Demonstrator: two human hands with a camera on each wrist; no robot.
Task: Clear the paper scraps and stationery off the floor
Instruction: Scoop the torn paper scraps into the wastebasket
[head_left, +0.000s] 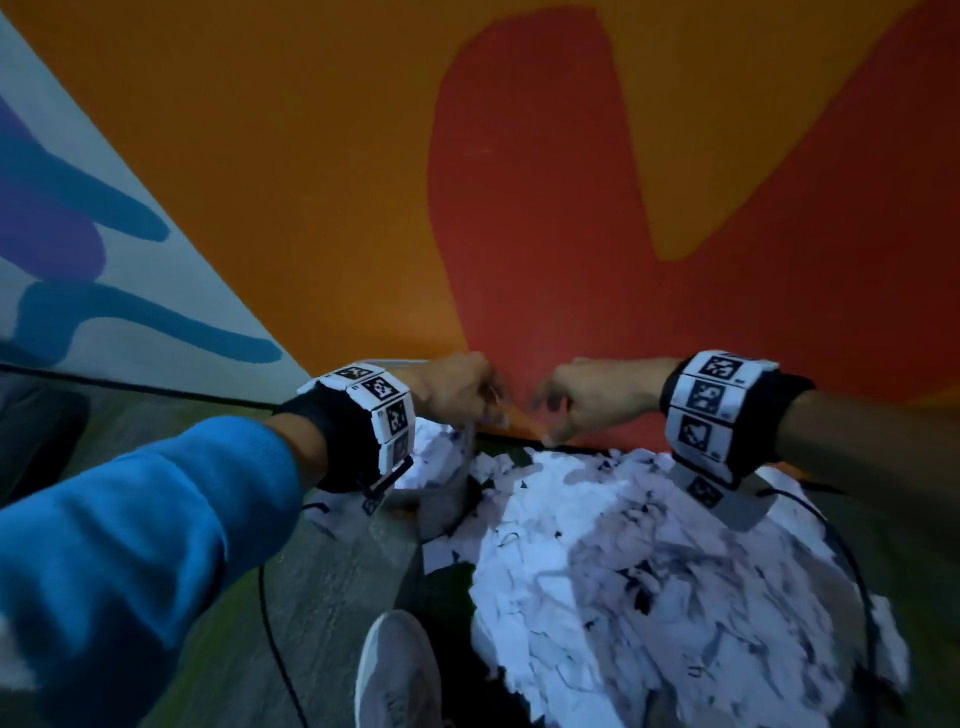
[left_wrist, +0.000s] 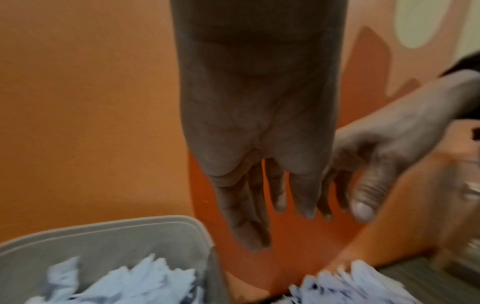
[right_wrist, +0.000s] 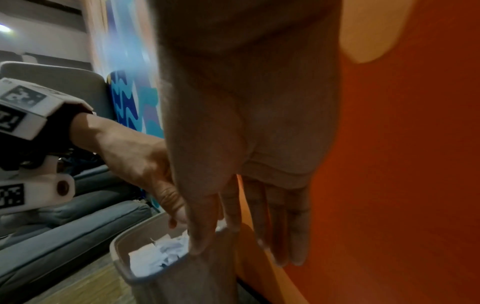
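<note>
Hands held slack and empty over bin and scraps.
Left hand (left_wrist: 257, 144) and right hand (right_wrist: 246, 154): fingers straight; grey plastic bin (left_wrist: 109, 232) part-filled with torn paper (head_left: 649, 561).

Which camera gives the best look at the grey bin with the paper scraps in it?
The left wrist view: the grey bin shows its rim, inner wall and paper scraps close up. The right wrist view shows the bin partly behind fingers. The head view hides most of it under the left wrist.
</note>
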